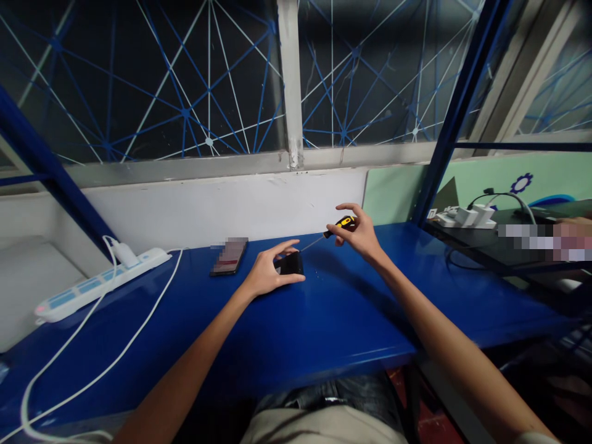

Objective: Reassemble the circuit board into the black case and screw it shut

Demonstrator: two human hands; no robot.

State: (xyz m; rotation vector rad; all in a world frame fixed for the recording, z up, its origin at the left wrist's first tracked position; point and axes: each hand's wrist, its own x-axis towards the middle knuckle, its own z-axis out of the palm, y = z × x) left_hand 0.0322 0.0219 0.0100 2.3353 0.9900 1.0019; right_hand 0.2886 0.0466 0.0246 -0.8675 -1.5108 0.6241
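My left hand (269,269) grips a small black box-like object (290,264) on the blue table, fingers along its far side and thumb along its near side. Its exact kind I cannot make out. In my right hand (358,233) is a screwdriver (343,224) with a black and yellow handle, held between thumb and fingers. The thin metal shaft slants down to the left, its tip at the upper right edge of the black object. Whether the tip touches a screw is too small to tell. A few tiny bits lie on the table just right of the object.
A phone (231,256) lies left of my hands. Further left, a white power strip (104,285) has a plug in it, and white cables loop over the blue table (324,327). Blue posts stand on both sides. On the right, another person's hand (573,237) rests near a second power strip (467,219).
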